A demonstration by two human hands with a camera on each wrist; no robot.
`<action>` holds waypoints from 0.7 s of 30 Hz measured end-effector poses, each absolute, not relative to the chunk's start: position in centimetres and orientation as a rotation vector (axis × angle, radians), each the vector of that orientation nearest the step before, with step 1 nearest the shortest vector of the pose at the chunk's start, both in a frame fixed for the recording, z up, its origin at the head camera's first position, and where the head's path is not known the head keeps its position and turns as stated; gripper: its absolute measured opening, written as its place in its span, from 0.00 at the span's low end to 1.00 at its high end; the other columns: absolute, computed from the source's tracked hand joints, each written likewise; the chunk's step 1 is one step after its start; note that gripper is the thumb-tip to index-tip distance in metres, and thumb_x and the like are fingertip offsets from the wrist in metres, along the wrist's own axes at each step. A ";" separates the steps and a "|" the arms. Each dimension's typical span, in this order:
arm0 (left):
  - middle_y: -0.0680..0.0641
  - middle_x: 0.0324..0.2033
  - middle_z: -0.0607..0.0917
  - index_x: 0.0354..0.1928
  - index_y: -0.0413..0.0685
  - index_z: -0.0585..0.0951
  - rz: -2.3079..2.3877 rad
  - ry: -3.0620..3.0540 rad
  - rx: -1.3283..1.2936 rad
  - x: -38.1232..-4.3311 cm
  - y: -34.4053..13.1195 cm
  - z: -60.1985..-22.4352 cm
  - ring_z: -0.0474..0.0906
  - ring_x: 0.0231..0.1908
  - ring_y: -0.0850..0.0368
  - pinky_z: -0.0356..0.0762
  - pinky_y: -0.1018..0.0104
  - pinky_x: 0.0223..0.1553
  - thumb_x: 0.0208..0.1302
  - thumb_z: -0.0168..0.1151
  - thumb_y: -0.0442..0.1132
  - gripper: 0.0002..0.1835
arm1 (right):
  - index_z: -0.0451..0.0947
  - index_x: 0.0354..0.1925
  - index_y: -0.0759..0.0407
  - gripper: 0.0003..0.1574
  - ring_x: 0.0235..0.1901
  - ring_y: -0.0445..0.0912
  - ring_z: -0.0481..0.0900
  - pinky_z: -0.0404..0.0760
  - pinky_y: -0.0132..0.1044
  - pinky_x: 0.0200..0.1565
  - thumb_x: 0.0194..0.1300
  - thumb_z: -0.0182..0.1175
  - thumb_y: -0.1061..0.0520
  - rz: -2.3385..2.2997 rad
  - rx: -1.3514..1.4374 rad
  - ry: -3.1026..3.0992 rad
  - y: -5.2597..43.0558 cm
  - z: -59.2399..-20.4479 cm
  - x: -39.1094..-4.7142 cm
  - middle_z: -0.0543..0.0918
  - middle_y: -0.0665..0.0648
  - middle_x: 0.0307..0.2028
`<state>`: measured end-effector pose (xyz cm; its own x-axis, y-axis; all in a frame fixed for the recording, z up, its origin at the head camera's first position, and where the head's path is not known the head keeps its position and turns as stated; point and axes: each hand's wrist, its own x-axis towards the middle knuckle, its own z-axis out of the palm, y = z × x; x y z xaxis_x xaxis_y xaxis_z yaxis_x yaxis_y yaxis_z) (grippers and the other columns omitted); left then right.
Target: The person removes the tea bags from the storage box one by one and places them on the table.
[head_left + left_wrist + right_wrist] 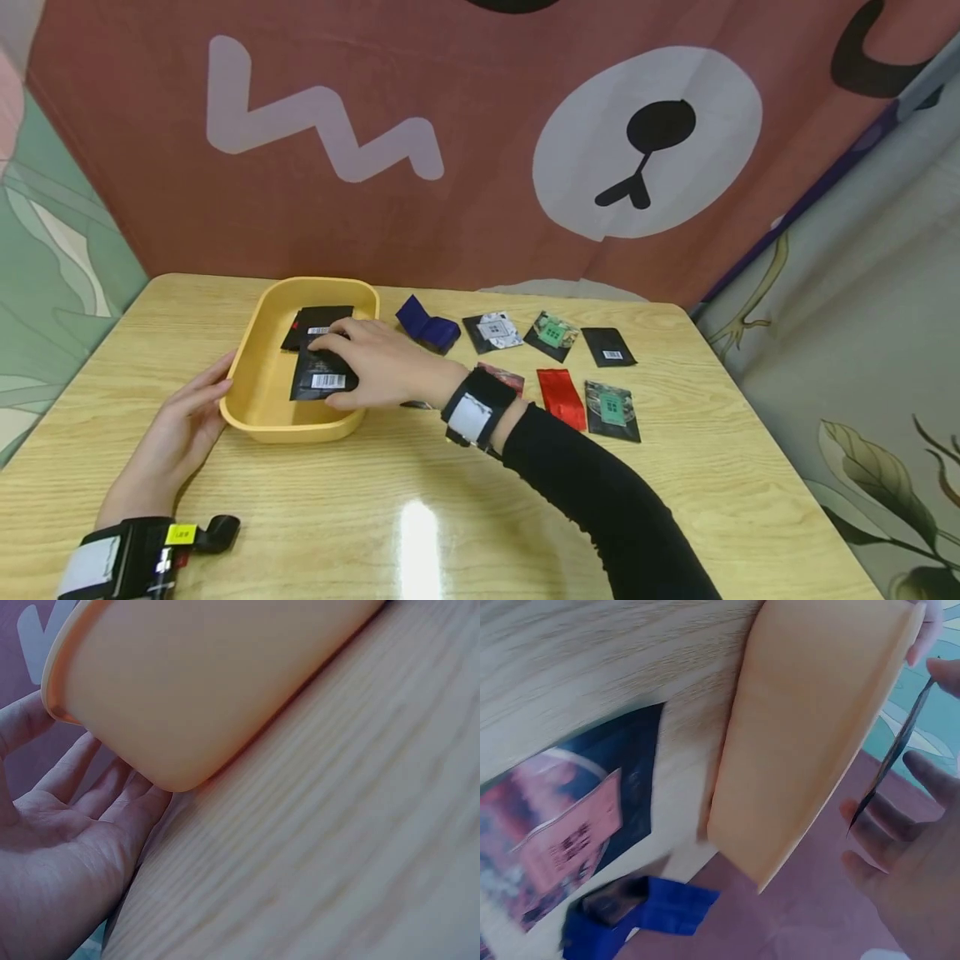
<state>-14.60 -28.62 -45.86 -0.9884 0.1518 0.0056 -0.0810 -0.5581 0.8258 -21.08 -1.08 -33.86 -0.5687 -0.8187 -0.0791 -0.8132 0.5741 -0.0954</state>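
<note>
My right hand [397, 362] pinches a flat black packet [311, 371] with a white barcode label, over the yellow plastic bin [300, 434]. The right wrist view shows that packet [894, 756] edge-on between thumb and fingers, above the rim. Inside the bin another dark packet [330, 313] lies at the back, partly covered by the held one. My left hand [176, 433] rests against the bin's left side, thumb at the rim. From the left wrist, its fingers [112, 791] are extended along the outer wall.
Right of the bin lie a folded blue packet [429, 325], a white-and-blue patterned packet [493, 332], a black packet [608, 346], a red packet [561, 398] and two green-labelled ones [552, 335]. A pink-labelled packet [577, 832] is partly behind my right wrist in the head view.
</note>
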 end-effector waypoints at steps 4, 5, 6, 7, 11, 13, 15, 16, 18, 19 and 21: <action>0.50 0.77 0.43 0.68 0.58 0.73 2.672 1.392 0.159 -14.7 -28.6 -45.9 0.75 0.54 0.68 0.74 0.74 0.55 0.77 0.42 0.30 0.24 | 0.62 0.73 0.44 0.47 0.67 0.48 0.62 0.58 0.40 0.68 0.62 0.63 0.32 -0.139 -1.393 2.724 1.0 -33.9 -20.8 0.63 0.55 0.69; 0.49 0.77 0.45 0.67 0.58 0.74 2.673 1.391 0.167 -14.7 -28.6 -45.9 0.75 0.54 0.68 0.74 0.74 0.55 0.77 0.42 0.30 0.24 | 0.62 0.73 0.45 0.47 0.67 0.47 0.62 0.59 0.40 0.68 0.62 0.64 0.33 -0.156 -1.395 2.733 1.5 -33.9 -20.8 0.63 0.55 0.69; 0.49 0.76 0.46 0.67 0.58 0.75 2.679 1.381 0.171 -14.7 -28.6 -45.9 0.75 0.55 0.68 0.74 0.74 0.55 0.77 0.42 0.29 0.24 | 0.62 0.73 0.46 0.47 0.67 0.47 0.62 0.59 0.40 0.68 0.61 0.64 0.33 -0.171 -1.402 2.740 2.0 -34.0 -20.7 0.64 0.56 0.69; 0.49 0.75 0.47 0.66 0.58 0.76 2.685 1.371 0.170 -14.7 -28.6 -45.9 0.75 0.55 0.68 0.74 0.74 0.55 0.77 0.42 0.29 0.24 | 0.63 0.72 0.47 0.48 0.66 0.47 0.63 0.61 0.40 0.67 0.61 0.65 0.34 -0.184 -1.410 2.750 2.6 -34.1 -20.6 0.64 0.56 0.68; 0.51 0.76 0.46 0.66 0.57 0.76 2.698 1.341 0.142 -14.7 -28.5 -45.8 0.75 0.55 0.68 0.74 0.74 0.55 0.77 0.43 0.29 0.24 | 0.64 0.72 0.50 0.48 0.63 0.47 0.65 0.65 0.41 0.65 0.60 0.67 0.35 -0.246 -1.428 2.768 4.8 -34.5 -19.9 0.65 0.57 0.67; 0.52 0.78 0.42 0.67 0.58 0.75 2.694 1.351 0.120 -14.6 -28.5 -45.8 0.74 0.55 0.68 0.73 0.74 0.55 0.77 0.44 0.30 0.24 | 0.64 0.72 0.51 0.49 0.64 0.48 0.64 0.64 0.43 0.66 0.60 0.67 0.35 -0.266 -1.417 2.781 5.8 -34.7 -19.4 0.64 0.57 0.68; 0.52 0.78 0.39 0.69 0.59 0.73 2.687 1.364 0.104 -14.6 -28.5 -45.8 0.74 0.55 0.69 0.73 0.75 0.56 0.77 0.44 0.30 0.25 | 0.64 0.72 0.50 0.48 0.67 0.49 0.62 0.61 0.45 0.68 0.60 0.66 0.35 -0.276 -1.388 2.800 6.8 -35.0 -18.8 0.64 0.57 0.69; 0.52 0.78 0.38 0.69 0.59 0.72 2.683 1.374 0.100 -14.6 -28.5 -45.8 0.74 0.55 0.69 0.72 0.75 0.56 0.77 0.44 0.30 0.25 | 0.64 0.71 0.50 0.48 0.67 0.50 0.62 0.60 0.46 0.69 0.60 0.66 0.35 -0.276 -1.372 2.811 7.2 -35.2 -18.6 0.64 0.57 0.69; 0.52 0.78 0.38 0.70 0.59 0.71 2.680 1.382 0.101 -14.6 -28.5 -45.8 0.74 0.55 0.69 0.72 0.75 0.56 0.77 0.44 0.31 0.25 | 0.64 0.71 0.50 0.47 0.68 0.50 0.62 0.60 0.47 0.69 0.60 0.66 0.34 -0.272 -1.344 2.836 8.1 -35.6 -18.2 0.64 0.57 0.69; 0.52 0.78 0.40 0.70 0.59 0.72 2.681 1.380 0.106 -14.6 -28.5 -45.8 0.74 0.55 0.69 0.73 0.75 0.55 0.77 0.44 0.31 0.25 | 0.64 0.71 0.50 0.47 0.68 0.50 0.62 0.60 0.47 0.69 0.60 0.66 0.34 -0.263 -1.332 2.845 8.5 -35.8 -18.0 0.65 0.57 0.69; 0.52 0.78 0.42 0.69 0.59 0.73 2.684 1.376 0.121 -14.6 -28.4 -45.9 0.74 0.55 0.69 0.73 0.75 0.56 0.77 0.44 0.30 0.24 | 0.65 0.71 0.50 0.47 0.67 0.51 0.64 0.61 0.47 0.69 0.60 0.66 0.34 -0.237 -1.320 2.850 9.2 -36.2 -17.6 0.66 0.57 0.68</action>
